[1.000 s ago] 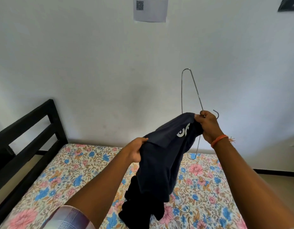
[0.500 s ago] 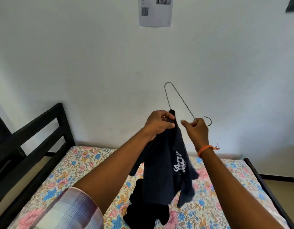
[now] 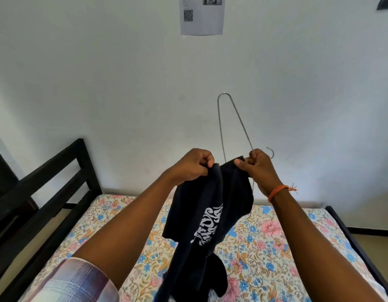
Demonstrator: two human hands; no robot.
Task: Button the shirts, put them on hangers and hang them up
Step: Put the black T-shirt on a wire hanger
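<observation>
In the head view, a dark shirt (image 3: pixel 210 205) with white lettering is held up in the air above a bed (image 3: pixel 275 236) covered by a flowered sheet. The left hand (image 3: pixel 189 166) is closed on the upper edge of the fabric, its fingers curled over the cloth. The right hand (image 3: pixel 259 165) is closed on a thin wire hanger (image 3: pixel 233 118) near the neck of the hook, and its thumb is pressed against the cloth just beside that grip.

One long loop of the hanger is seen rising above the right hand's grip, bare of any cloth, while the small hook juts out on the far side of that hand. A further stretch of wire is visible below the same grip, along the right edge of the shirt. The shirt hangs down between and beneath the two grips, bunched and twisted, its lower part trailing toward the bed.

The task is judged to be at the hangering step for this garment. The shirt is not yet spread over the hanger's shoulders, and hanging it up remains to be done. Whether this shirt has any buttons, or whether they are fastened, cannot be told, since the front is folded in on itself. No rail or hook for hanging is seen. A darker heap (image 3: pixel 217 277) below the shirt may be another garment awaiting its turn.
</observation>
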